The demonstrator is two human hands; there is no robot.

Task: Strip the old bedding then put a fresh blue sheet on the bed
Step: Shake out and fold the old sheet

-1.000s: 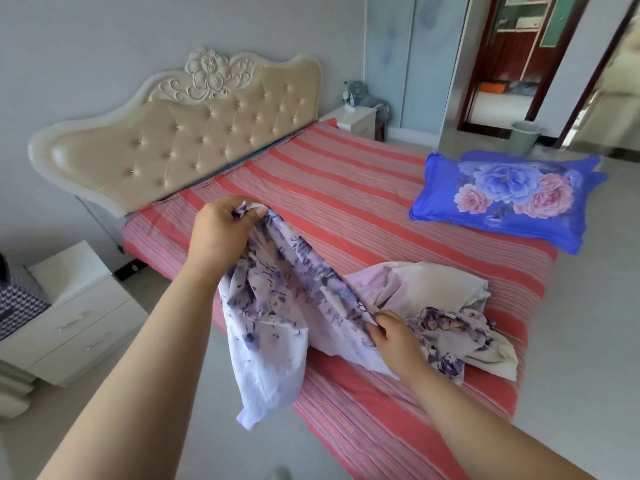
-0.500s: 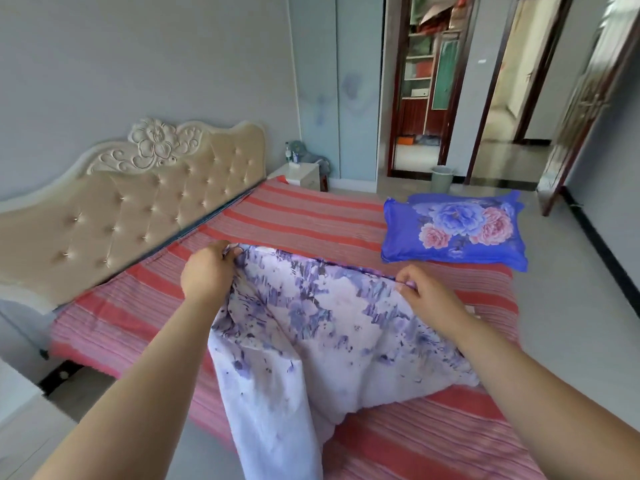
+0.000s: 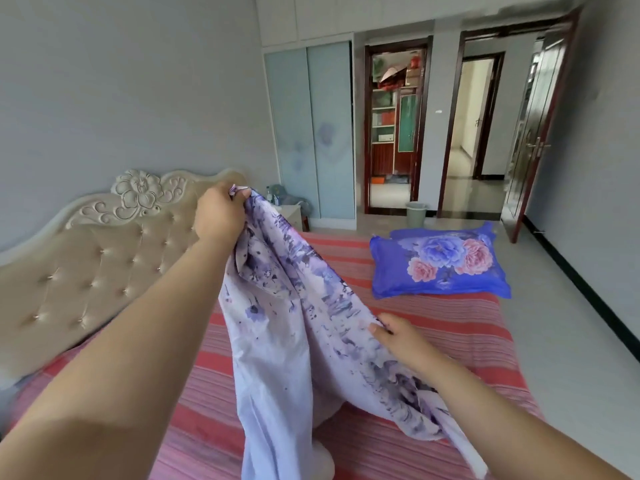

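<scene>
My head view, evenly bright with soft daylight, brightest through the open doorways (image 3: pixel 481 133) at the far side, faint shadows only, mild overall softness, wide-angle bowing at the edges, my near forearms stretched and slightly blurred

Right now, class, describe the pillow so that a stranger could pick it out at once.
Find the bed with the red striped cover. At its far right side lies the pillow, clear of both hands. It is bright blue with big blue and pink flowers, unlike the pale lilac cloth being held.
</scene>
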